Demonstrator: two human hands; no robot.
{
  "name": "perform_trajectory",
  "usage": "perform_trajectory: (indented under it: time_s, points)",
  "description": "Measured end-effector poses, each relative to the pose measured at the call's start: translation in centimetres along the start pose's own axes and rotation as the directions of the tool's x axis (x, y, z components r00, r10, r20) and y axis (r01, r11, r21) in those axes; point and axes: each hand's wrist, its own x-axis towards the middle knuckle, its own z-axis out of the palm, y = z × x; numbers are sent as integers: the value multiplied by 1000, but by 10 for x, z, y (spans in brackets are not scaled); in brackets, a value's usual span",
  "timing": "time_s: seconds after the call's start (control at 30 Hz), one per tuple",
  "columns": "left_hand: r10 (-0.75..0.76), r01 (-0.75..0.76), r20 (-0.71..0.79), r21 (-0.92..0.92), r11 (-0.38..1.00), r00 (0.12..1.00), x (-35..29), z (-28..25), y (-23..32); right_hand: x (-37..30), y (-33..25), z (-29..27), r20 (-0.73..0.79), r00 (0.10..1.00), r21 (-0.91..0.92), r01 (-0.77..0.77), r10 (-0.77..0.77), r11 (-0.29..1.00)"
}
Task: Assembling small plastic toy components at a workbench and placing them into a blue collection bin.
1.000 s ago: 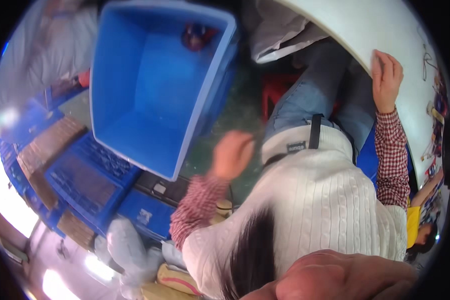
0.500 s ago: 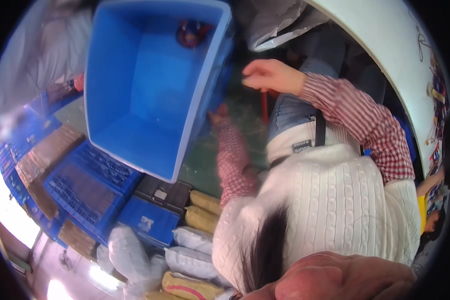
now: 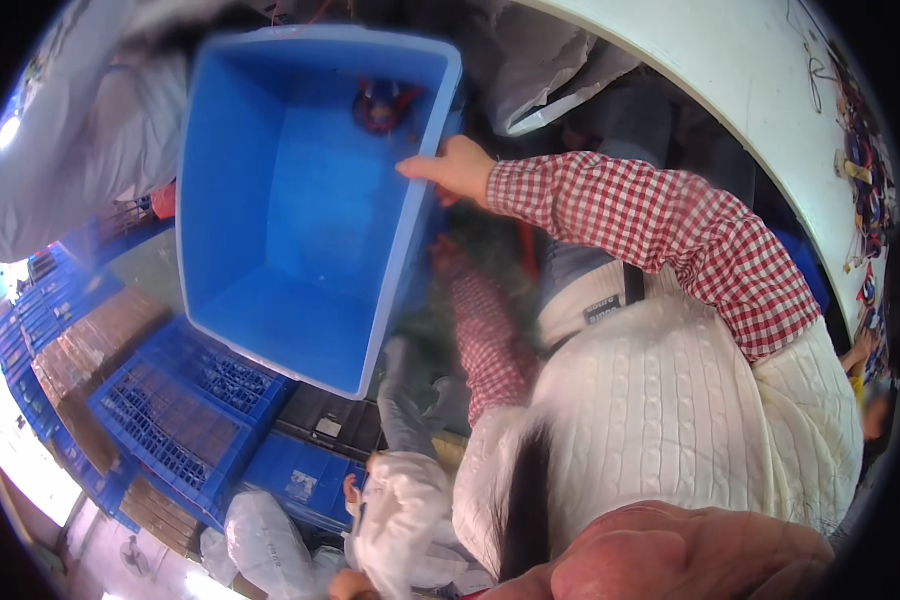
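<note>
While your right hand clamps the rim of the rectangular blue plastic bin, steady its outer wall with your left hand, whose blurred grip I cannot tell.

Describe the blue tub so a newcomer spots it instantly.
From the white table at upper right, follow the right checked sleeve leftward to the right hand, its thumb over a rim. The rim belongs to the blue tub, with a dark item inside. Smooth, solid walls set it apart from the latticed blue crate lower in the picture.
</note>
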Motion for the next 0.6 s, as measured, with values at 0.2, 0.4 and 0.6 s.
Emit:
perform_trajectory:
  time_s: [0.2,0.4,0.6]
  points:
    - [20,-20,54,5,1000,998,-37,-5,-11,-3,2,-5,-128,988,1,83,-82,997]
    - [71,-69,104,-20,997,992,-75,12,-9,-13,15,-19,-112,990,145,106,-90,984]
    - [98,-93,129,-44,995,987,-108,57,-8,-35,10,-45,-72,994,95,88,-82,992]
